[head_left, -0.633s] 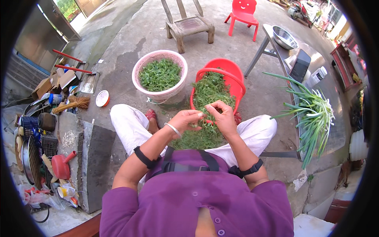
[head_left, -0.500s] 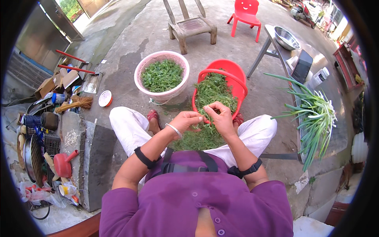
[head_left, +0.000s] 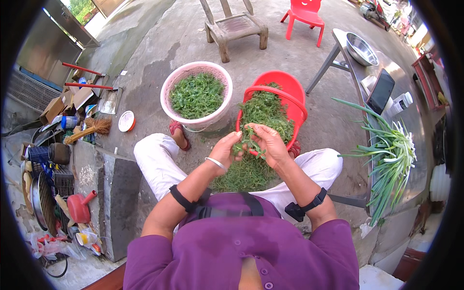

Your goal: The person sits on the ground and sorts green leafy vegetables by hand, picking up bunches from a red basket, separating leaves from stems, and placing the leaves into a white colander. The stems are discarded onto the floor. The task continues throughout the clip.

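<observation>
Thin leafy green sprigs (head_left: 249,141) are held between my two hands, over the near rim of a red handled basket (head_left: 296,106). My left hand (head_left: 225,152), with a white bangle at the wrist, pinches them from one side. From the other side the fingers of my right hand (head_left: 272,146) close on the same sprigs. More cut greens (head_left: 263,113) fill the basket, and a loose heap of greens (head_left: 244,174) lies on the ground between my legs. Left of the basket, a pink-rimmed perforated basket (head_left: 166,99) of leafy greens sits on a bucket.
At right a table (head_left: 355,72) bears spring onions (head_left: 394,157), a metal bowl (head_left: 362,48), a dark tablet-like screen (head_left: 382,92) and a white bottle (head_left: 401,103). Ahead stand a wooden chair (head_left: 237,26) and a red child's chair (head_left: 307,17). Clutter and a concrete block (head_left: 121,208) lie left.
My hands have drawn slightly apart, and more of the sprigs shows between them. The view has shifted slightly.
</observation>
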Available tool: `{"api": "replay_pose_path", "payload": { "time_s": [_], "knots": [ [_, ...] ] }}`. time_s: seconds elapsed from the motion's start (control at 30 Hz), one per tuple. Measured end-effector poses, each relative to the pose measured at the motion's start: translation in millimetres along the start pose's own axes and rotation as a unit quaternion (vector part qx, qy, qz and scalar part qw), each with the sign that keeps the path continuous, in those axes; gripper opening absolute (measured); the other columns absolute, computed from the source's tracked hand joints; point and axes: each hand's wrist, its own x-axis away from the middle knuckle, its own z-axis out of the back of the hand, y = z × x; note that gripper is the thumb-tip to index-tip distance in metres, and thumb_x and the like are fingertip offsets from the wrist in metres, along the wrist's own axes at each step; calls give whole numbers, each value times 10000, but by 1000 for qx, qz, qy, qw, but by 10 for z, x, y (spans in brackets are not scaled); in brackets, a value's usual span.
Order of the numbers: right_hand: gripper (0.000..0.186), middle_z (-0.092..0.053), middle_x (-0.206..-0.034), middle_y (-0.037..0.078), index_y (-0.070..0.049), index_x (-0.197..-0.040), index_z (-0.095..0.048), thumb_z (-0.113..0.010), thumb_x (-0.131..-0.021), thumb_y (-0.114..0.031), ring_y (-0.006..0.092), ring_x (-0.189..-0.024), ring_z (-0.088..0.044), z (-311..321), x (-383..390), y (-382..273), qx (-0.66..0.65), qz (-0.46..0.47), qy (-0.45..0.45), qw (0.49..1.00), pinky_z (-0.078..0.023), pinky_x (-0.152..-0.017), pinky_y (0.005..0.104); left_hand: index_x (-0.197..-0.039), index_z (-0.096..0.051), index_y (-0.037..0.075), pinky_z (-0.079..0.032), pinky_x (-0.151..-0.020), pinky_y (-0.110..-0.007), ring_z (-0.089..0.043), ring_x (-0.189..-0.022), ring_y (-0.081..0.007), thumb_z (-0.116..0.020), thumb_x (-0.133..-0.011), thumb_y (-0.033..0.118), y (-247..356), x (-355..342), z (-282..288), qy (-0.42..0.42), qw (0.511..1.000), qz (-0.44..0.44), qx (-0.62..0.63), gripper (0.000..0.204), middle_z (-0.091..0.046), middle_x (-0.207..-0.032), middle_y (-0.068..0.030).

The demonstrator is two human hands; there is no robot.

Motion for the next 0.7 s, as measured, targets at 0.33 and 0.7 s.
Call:
{"api": "replay_pose_path", "payload": {
  "time_s": [0.33,0.7],
  "knots": [
    [210,-625,-852,-7,-36,-1071,-659,-603,-957,-203,77,-754,-545,126,-457,-48,34,-81,-40,995,-463,-766,257,-977,-625,160,-326,-583,-217,-445,-710,-40,-580,-949,337,154,-215,-92,4,998,-1,-57,185,-491,-770,83],
    [180,-678,-977,22,-36,-1030,-686,-600,-955,-175,96,-859,-595,422,-798,-38,74,-56,-15,996,-472,-831,272,-867,-602,159,-316,-544,-234,-446,-673,-60,-555,-921,278,60,-681,-136,126,992,3,-27,139,-496,-753,76]
  ]
}}
